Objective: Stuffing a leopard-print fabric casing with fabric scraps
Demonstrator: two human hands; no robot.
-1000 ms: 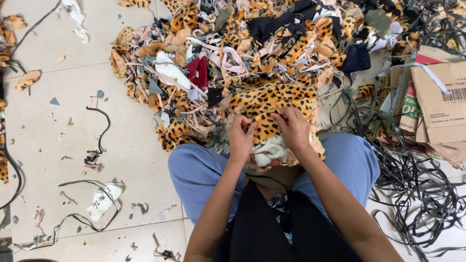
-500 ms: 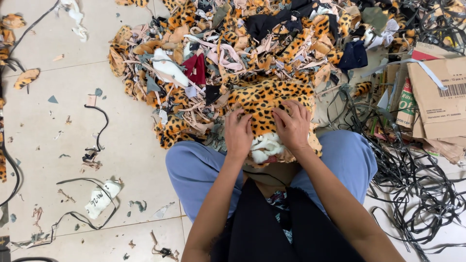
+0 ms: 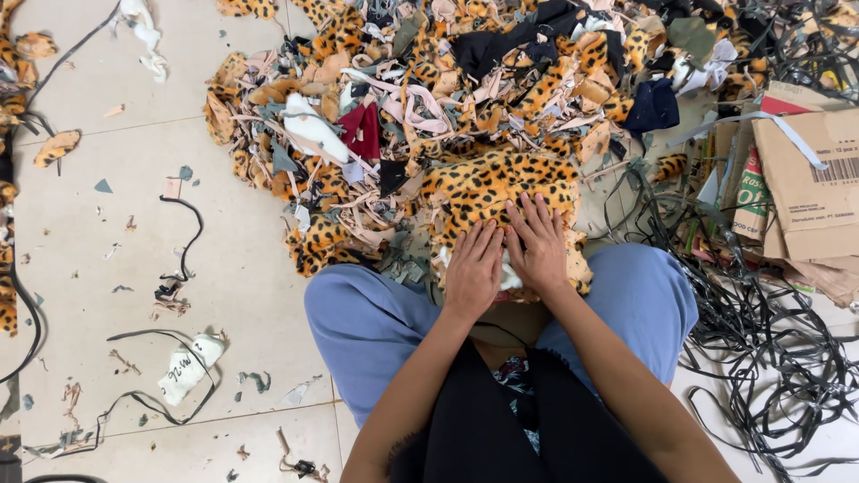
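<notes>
A leopard-print plush piece [image 3: 501, 183] lies in front of my knees, with white stuffing showing at its near edge. My left hand [image 3: 472, 268] and my right hand [image 3: 539, 243] rest side by side, palms down, on its near end, fingers stretched and pressing flat. Neither hand grips anything. I sit on the floor in blue trousers [image 3: 376, 326], knees spread.
A big heap of fabric scraps [image 3: 420, 98], leopard, pink, black and red, spreads beyond the piece. Cardboard boxes [image 3: 805, 179] stand at the right over tangled black straps [image 3: 769, 349]. Loose cords and a white scrap [image 3: 188, 371] lie on the tiled floor at left.
Both hands have flattened and slid forward over the leopard piece; earlier the fingers were curled and pinching at its near edge. The white stuffing is now mostly covered.
</notes>
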